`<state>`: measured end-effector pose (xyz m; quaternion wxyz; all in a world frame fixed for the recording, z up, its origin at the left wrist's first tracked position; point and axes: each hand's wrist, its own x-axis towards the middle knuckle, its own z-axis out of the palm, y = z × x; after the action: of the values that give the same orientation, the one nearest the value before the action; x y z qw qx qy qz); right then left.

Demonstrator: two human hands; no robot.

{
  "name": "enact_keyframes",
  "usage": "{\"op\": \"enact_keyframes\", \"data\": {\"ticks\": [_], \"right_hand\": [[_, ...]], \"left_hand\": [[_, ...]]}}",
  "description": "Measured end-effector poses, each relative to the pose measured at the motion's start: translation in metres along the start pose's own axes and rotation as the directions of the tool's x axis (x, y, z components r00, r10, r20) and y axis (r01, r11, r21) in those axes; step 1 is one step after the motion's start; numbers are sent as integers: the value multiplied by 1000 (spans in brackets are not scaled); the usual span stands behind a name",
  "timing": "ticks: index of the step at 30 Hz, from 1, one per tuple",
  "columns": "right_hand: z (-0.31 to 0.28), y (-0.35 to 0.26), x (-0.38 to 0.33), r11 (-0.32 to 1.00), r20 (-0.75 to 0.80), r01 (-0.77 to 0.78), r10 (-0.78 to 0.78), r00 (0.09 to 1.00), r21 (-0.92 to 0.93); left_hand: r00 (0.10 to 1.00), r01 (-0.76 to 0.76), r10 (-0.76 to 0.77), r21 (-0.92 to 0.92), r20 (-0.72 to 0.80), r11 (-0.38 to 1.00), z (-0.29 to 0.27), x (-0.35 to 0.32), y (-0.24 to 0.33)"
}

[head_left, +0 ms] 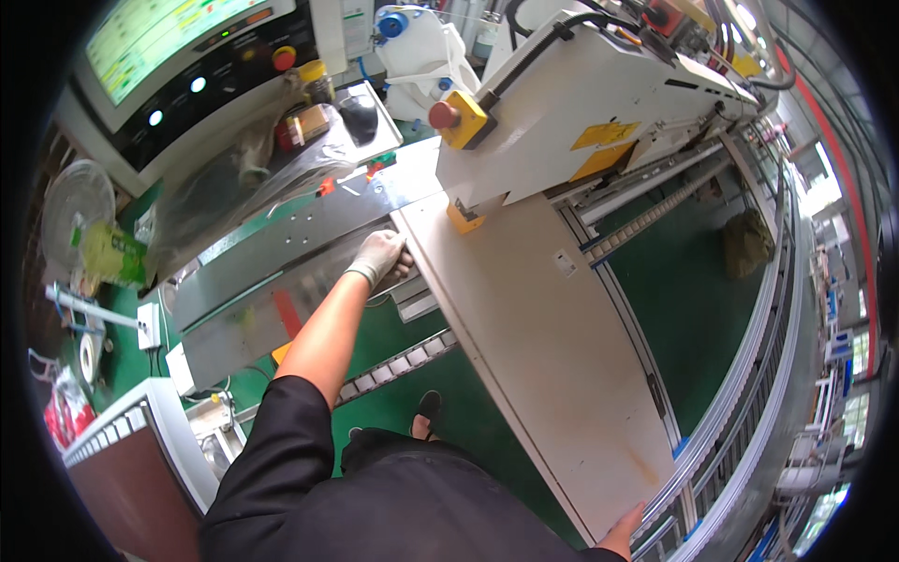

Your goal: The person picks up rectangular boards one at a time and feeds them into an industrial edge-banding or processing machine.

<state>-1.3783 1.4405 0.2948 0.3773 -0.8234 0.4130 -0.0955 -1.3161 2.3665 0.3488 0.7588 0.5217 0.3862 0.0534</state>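
My left hand [380, 257]: gloved, fingers curled at the pale panel's [548, 351] far-left edge; I can't tell if it grips.
My right hand [622, 533]: at the near end, partly cropped; hold unclear.
Panel's long axis: slants from the white machine [552, 117] toward my right hand.

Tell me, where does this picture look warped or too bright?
Head view: the silver rails bow near the right rim, and the corners fall black; head view: a round panel light glares white, as does a bright patch at far right; head view: the pale board shows no strong glare.
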Motion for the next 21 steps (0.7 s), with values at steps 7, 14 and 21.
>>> {"op": "enact_keyframes", "data": {"ticks": [7,14,21], "right_hand": [[152,-178,-87,532,-32,786,-834,551,-316],[271,-252,-407,25,396,593,-766,-506,805],[419,-84,-299,518,926,769,-167,-338,374]], "left_hand": [[959,-260,277,222,-52,940,-59,-61,-70],[774,-129,362,431,-519,893,-200,-316,-160],[207,439,168,245,-964,864,-285,-618,-376]]}}
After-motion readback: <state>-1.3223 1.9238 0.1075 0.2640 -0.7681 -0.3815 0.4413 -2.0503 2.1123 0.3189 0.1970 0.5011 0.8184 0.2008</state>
